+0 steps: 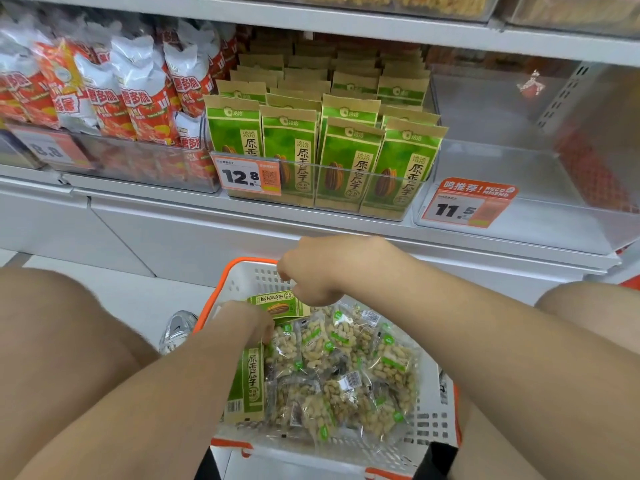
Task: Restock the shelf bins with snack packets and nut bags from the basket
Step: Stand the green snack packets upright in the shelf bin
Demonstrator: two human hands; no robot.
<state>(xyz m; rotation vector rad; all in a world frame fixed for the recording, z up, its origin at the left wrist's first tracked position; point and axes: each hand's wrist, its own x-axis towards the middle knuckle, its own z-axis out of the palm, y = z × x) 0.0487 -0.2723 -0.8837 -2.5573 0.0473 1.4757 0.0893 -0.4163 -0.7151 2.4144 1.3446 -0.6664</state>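
Observation:
A white basket with an orange rim (pixel 433 420) stands on the floor between my knees. It holds several clear peanut bags (pixel 346 368) and two green seed packets. My left hand (pixel 247 323) reaches in from the left, and its curled fingers pinch the top of the upright green packet (pixel 247 382). My right hand (pixel 311 271) hovers over the basket's far end, fingers curled round the edge of the other green packet (pixel 275 304), which lies flat. On the shelf above, a clear bin (pixel 408 197) is packed with matching green packets (pixel 346 161).
To the right of the green packets is a clear bin (pixel 519 157) with nothing in it and an 11.5 price tag (pixel 467 206). A bin of red and white snack bags (pixel 114 98) fills the shelf's left. A shoe (pixel 178 329) sits left of the basket.

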